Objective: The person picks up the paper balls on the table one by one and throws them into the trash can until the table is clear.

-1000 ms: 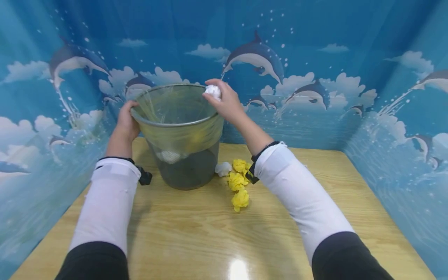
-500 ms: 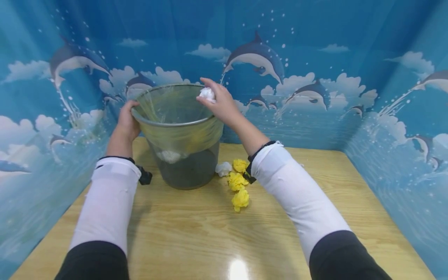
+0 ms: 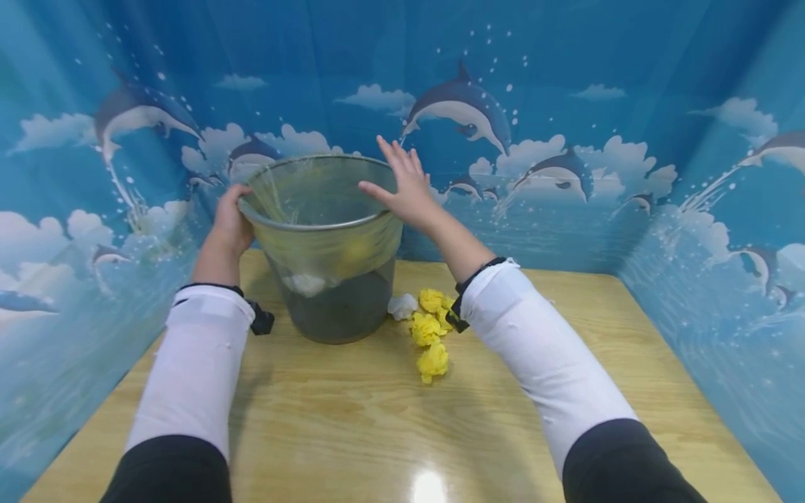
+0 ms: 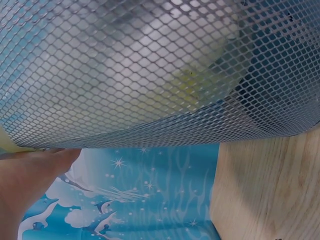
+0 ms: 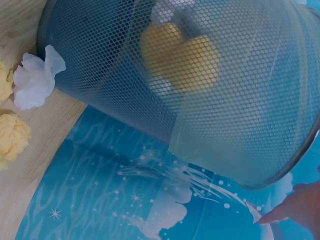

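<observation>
A grey mesh wastebasket (image 3: 321,307) stands on the table with a thin, see-through yellowish bag (image 3: 277,244) lining its upper part. My left hand (image 3: 230,222) grips its left rim; in the left wrist view part of that hand (image 4: 35,175) lies against the mesh. Spread and bare of any object, my right hand (image 3: 409,190) hovers at the right rim, fingers pointing up. Through the mesh in the right wrist view, yellow balls (image 5: 200,62) and whitish shapes show inside. A crumpled white paper ball (image 3: 402,306) lies beside the basket's base.
Several crumpled yellow paper balls (image 3: 432,362) lie on the wooden table (image 3: 352,433) to the basket's right, under my right forearm. A blue curtain with dolphins (image 3: 566,230) closes off the back and both sides.
My right hand has let go of the white paper ball it pinched above the basket; its fingers have spread. The left hand keeps its grip on the rim.
</observation>
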{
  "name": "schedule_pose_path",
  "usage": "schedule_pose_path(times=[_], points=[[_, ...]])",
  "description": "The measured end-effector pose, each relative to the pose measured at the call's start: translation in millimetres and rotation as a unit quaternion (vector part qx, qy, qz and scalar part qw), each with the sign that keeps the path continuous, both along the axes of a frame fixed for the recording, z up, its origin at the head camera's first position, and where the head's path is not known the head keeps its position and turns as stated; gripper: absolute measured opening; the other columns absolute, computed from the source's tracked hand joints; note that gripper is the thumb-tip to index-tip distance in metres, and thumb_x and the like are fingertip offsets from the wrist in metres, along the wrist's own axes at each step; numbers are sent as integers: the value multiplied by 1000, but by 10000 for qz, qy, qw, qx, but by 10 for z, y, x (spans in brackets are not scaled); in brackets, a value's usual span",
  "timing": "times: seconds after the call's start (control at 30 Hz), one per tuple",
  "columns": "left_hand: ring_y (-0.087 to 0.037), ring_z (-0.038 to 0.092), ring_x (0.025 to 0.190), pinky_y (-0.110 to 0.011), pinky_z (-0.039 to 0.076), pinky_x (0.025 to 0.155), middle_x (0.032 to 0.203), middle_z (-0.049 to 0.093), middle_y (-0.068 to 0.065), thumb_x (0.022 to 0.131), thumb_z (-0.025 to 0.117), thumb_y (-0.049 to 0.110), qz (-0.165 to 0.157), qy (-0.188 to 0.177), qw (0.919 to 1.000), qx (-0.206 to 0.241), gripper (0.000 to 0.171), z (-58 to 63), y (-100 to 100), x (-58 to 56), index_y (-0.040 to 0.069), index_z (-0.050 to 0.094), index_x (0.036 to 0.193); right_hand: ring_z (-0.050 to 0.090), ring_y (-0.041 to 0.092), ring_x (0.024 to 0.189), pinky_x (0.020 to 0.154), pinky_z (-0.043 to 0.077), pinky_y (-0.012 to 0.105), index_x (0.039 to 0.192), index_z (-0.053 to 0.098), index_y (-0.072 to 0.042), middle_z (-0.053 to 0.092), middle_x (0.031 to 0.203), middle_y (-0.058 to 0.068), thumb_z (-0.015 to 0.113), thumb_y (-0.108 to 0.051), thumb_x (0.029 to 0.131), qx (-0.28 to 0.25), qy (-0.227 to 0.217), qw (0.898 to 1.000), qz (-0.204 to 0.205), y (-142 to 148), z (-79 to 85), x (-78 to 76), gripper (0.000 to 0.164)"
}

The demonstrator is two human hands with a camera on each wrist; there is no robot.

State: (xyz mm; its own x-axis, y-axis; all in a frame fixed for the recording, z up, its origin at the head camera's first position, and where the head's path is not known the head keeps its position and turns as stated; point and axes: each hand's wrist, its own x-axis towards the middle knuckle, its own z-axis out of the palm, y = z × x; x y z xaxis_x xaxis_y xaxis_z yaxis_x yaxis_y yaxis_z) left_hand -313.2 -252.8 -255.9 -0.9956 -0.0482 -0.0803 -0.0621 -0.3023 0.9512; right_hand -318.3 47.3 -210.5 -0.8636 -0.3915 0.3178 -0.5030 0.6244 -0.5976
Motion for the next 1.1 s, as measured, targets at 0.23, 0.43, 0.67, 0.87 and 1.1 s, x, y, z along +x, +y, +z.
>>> schedule_pose_path(times=[0.23, 0.43, 0.67, 0.87, 1.1], points=[[-10, -12, 149, -29, 5, 120, 158, -25, 15, 99, 35, 38, 28, -118, 9999, -36, 80, -11, 0, -11, 35, -29, 147, -13, 27, 150, 116, -6, 59, 156, 1, -35, -5, 164, 0, 55, -50, 95, -97, -74, 9999, -27, 85, 9, -6, 83], [-7, 0, 149, -27, 9, 119, 161, -13, 14, 99, 34, 37, -76, -79, 9999, 79, 78, -12, -10, -5, 35, -27, 148, -12, 29, 150, 116, -4, 60, 157, 1, -33, -5, 164, 3, 54, -47, 96, -107, -90, 9998, -117, 190, -27, -8, 82], [-9, -8, 149, -28, 7, 120, 159, -23, 14, 99, 33, 38, -100, -71, 9999, 30, 80, 11, -7, 2, 34, -31, 146, -13, 30, 149, 116, -2, 60, 157, 1, -29, -5, 164, 5, 55, -47, 96, 15, 19, 9998, -176, 379, -118, 36, 83], [-11, -17, 148, -29, 4, 120, 156, -31, 14, 98, 34, 38, -16, -82, 10000, 30, 81, 30, -14, 13, 35, -32, 146, -15, 29, 149, 116, -3, 59, 157, 0, -29, -7, 164, 4, 54, -46, 96, 51, 69, 9998, -176, 530, -200, 77, 83], [-9, -21, 146, -28, 2, 120, 155, -33, 16, 98, 34, 37, -25, -102, 9999, 9, 81, 9, -8, 9, 35, -31, 146, -19, 27, 148, 115, -4, 61, 157, 0, -30, -10, 164, 3, 56, -45, 96, 64, -6, 9999, -142, 696, -349, 211, 84]])
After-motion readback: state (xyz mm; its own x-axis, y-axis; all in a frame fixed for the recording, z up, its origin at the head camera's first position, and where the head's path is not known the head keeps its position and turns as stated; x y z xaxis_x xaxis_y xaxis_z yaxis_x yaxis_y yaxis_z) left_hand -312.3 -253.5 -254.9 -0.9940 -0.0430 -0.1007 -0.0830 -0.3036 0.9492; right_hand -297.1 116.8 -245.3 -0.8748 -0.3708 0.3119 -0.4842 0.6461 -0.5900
